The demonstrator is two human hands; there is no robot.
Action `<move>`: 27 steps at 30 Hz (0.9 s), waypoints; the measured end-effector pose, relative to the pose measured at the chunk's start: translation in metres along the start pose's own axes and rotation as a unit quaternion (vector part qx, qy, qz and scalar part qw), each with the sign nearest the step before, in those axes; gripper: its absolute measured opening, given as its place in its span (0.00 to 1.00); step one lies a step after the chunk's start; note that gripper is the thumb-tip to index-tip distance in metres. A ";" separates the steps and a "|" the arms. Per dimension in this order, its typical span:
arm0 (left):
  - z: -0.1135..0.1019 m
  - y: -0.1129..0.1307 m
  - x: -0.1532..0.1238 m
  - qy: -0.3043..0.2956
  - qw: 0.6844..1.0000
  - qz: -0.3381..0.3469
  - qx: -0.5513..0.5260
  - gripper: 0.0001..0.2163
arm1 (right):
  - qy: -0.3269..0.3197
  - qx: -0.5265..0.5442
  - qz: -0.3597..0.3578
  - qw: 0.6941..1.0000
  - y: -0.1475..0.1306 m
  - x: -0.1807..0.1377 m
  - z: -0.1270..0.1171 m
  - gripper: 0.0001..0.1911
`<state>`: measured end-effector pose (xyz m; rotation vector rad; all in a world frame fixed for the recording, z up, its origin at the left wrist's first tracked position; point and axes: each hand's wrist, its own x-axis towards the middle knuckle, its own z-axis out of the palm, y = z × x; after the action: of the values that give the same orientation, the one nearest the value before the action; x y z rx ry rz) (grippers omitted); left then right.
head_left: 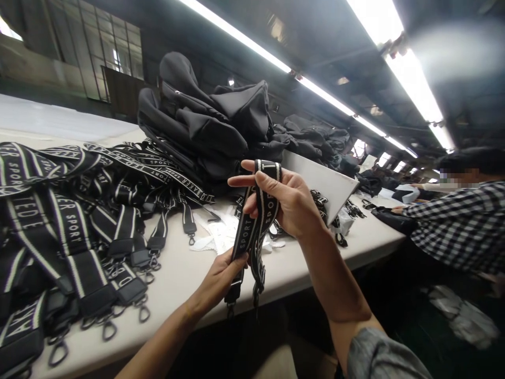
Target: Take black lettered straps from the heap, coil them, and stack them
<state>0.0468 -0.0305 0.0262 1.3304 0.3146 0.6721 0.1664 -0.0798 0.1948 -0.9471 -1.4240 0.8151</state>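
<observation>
Both hands are on one black webbing strap with white edge stripes and white lettering, part of which reads SPORT. Its upper loop passes over the fingers of my right hand, and the thumb presses it there while two fingers point left. Lower down, my left hand pinches one length of it between thumb and fingers. Metal clips and a buckle dangle at the strap's lower ends, in front of the table edge. Left of my hands lies a large heap of similar straps, with black end tabs and metal hooks.
Black fabric bags or pieces are piled behind the straps. White paper scraps lie on the pale table, and a white board leans farther right. A person in a checked shirt works at the right side.
</observation>
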 end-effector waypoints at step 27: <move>0.021 0.032 -0.019 -0.105 0.993 0.017 0.043 0.15 | 0.153 0.390 0.156 0.894 0.070 -0.001 -0.053 0.17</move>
<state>0.0355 -0.0564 0.0586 1.4779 0.1525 0.5452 0.2258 -0.0536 0.1355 -0.6279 -0.5677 1.2805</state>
